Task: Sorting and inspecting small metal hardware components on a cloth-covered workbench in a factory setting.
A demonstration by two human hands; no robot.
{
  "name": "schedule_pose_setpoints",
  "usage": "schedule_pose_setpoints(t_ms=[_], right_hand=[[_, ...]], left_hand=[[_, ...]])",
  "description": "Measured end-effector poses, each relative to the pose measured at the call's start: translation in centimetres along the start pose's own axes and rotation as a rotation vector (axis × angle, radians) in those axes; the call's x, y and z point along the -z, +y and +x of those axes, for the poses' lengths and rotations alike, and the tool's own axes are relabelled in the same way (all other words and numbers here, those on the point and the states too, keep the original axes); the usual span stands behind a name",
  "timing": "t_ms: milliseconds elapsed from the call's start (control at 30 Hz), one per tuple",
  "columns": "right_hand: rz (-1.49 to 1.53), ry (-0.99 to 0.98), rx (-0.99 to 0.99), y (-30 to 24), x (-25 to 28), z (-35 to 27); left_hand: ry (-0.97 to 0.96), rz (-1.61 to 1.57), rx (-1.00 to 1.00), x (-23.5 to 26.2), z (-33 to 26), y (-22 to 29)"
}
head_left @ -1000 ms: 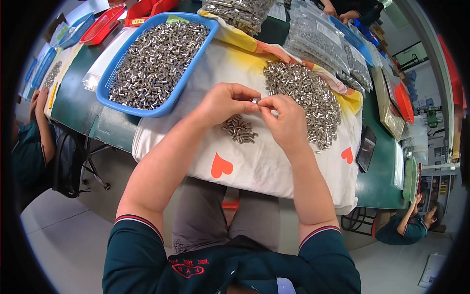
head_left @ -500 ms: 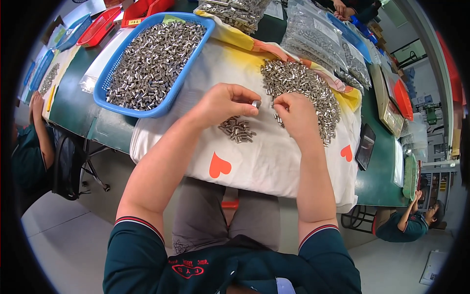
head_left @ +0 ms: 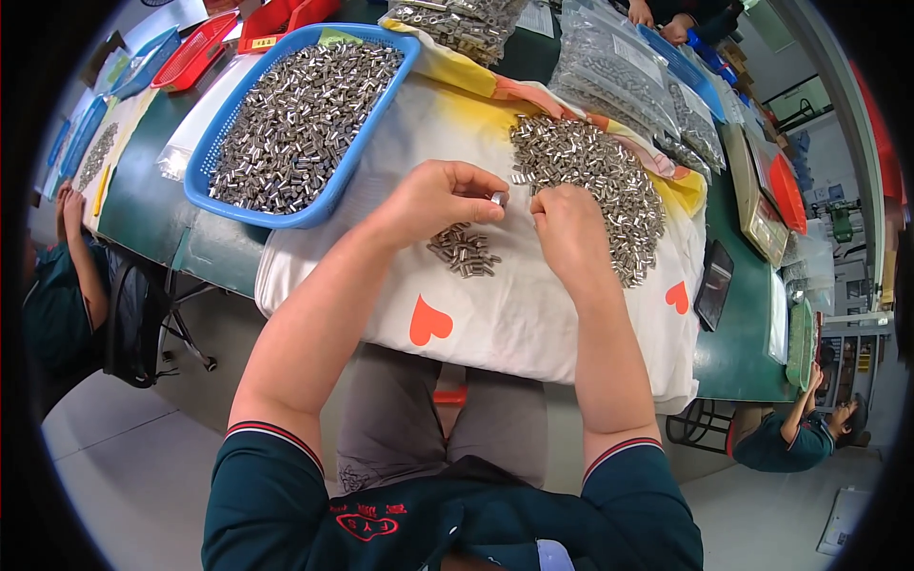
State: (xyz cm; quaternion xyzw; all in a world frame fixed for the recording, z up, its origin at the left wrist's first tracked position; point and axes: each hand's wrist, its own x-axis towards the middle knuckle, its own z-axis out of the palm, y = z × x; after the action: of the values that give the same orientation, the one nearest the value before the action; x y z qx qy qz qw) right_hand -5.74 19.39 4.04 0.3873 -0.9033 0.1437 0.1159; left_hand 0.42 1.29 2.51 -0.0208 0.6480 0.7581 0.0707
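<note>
Metal piece (head_left: 498, 198), small and shiny, sits between the thumb and fingers of the left hand (head_left: 443, 203), in a narrow pinch. The right hand (head_left: 573, 228) has its fingers curled at the eight o'clock edge of the large heap (head_left: 609, 171); whether it grips anything cannot be told. From the piece, a small heap (head_left: 466, 254) lies at seven o'clock, the blue basket (head_left: 290, 221) at ten. It looks light, stiff, sturdy and perhaps slippery, best pinched by its sides.
</note>
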Motion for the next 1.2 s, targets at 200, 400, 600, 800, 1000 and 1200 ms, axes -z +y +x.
schedule_pose_setpoints(t_ms=[200,400,600,800,1000,1200], right_hand=[[0.009,-0.006,0.052,0.0,-0.3,0.2],[0.213,0.109,-0.004,-0.8,0.6,0.4],[1.001,-0.112,-0.236,-1.7,1.2,0.4],[0.675,-0.001,-0.139,-2.8,1.3,0.3],[0.888,-0.052,-0.164,-1.3,1.3,0.7],[0.988,-0.210,-0.329,-0.7,1.2,1.2]], left_hand=[[-0.001,-0.041,-0.016,0.0,0.1,-0.1],[0.013,-0.025,-0.009,-0.1,-0.2,0.4],[-0.025,-0.161,-0.032,0.1,-0.2,0.2],[0.025,-0.010,-0.071,0.1,0.1,-0.4],[-0.047,-0.077,-0.035,0.0,-0.3,0.3],[-0.023,-0.051,-0.033,0.1,-0.3,0.4]])
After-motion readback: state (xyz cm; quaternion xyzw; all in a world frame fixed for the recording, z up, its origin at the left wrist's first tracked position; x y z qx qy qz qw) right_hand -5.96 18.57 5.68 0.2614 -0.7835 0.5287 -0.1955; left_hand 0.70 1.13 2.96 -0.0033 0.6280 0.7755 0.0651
